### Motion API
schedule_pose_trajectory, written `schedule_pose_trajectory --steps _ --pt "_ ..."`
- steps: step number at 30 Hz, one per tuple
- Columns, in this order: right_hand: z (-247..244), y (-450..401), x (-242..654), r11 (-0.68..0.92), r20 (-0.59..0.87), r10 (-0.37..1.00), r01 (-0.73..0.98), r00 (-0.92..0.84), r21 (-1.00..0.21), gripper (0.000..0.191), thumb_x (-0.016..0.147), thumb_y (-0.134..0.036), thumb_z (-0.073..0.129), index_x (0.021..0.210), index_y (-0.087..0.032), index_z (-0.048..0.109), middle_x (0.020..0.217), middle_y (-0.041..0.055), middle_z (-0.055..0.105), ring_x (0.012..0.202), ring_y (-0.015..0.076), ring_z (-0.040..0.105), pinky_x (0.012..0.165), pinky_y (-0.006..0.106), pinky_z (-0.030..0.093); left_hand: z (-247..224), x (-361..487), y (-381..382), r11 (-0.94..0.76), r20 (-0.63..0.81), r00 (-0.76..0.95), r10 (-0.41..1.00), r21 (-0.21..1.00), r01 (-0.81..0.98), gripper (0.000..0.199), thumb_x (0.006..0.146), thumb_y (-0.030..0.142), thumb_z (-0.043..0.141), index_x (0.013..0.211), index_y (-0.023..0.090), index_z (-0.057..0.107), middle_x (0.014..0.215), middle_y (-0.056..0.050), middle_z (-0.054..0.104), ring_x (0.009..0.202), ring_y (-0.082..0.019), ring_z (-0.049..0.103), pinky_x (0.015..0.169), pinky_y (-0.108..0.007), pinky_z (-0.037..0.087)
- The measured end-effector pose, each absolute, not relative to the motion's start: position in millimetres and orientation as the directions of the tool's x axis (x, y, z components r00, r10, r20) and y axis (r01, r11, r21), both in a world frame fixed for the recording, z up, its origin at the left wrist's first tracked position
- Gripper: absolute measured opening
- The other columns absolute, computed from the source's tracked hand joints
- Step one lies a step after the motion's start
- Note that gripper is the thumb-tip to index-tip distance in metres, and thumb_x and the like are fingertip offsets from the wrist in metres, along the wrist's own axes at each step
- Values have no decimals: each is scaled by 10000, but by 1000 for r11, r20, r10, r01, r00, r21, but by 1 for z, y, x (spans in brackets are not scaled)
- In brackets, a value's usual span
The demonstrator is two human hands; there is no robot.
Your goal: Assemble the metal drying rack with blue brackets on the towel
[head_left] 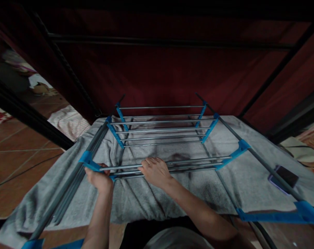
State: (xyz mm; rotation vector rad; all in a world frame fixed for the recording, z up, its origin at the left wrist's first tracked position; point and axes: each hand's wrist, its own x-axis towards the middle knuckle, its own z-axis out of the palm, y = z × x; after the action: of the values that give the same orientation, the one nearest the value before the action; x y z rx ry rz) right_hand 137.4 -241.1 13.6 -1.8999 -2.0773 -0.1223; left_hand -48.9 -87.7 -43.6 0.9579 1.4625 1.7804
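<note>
A rack of grey metal tubes with blue plastic brackets (211, 131) lies before me, with several crossbars between its side poles. My right hand (155, 171) is closed over the grey crossbars (193, 164) of the nearer tier, left of their middle. At the left end of that tier, my left hand (98, 178) grips the blue bracket (89, 160); its fingers partly disappear behind the bracket and tubes. Beside that hand, several loose grey tubes (71, 193) lie along the left side pole. Another blue bracket (231, 155) joins the right ends of the crossbars.
Beneath the rack spreads a grey towel-like cloth (136, 204). A phone (284, 178) rests on it under the right pole. Behind stands a dark red panel (157, 72) with black frame bars. A striped cloth (70, 124) and a cable (27, 169) lie on the tiled floor at left.
</note>
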Motion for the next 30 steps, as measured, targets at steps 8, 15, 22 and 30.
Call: schedule_pose_trajectory --steps 8,15,22,30 --pt "18 -242 138 101 256 965 983 -60 -151 257 1024 -399 455 966 -208 617 952 47 695 907 207 643 814 320 455 -38 -46 -97 -105 22 -506 862 985 -136 442 897 553 269 662 221 440 503 29 400 400 -113 349 376 -250 254" --pt "23 -243 139 114 180 980 984 -88 -137 270 1039 -359 405 986 -204 620 963 57 710 889 196 659 765 296 443 -42 -49 -99 -98 23 -494 869 987 -127 447 924 531 268 654 223 447 467 29 413 370 -114 372 367 -243 283" --pt "23 -246 139 109 196 977 987 -85 -115 258 1042 -346 409 972 -206 614 951 55 713 874 195 666 746 303 424 -40 -46 -107 -151 68 -477 876 979 -139 527 938 601 285 602 230 449 423 33 399 353 -113 380 371 -245 307" --pt "18 -248 138 107 257 963 990 -80 -92 288 1049 -366 380 949 -208 599 926 50 700 847 192 641 744 305 394 -50 -53 -119 -160 176 -491 853 984 75 577 969 606 276 724 191 593 600 -22 544 547 -162 537 570 -309 478"
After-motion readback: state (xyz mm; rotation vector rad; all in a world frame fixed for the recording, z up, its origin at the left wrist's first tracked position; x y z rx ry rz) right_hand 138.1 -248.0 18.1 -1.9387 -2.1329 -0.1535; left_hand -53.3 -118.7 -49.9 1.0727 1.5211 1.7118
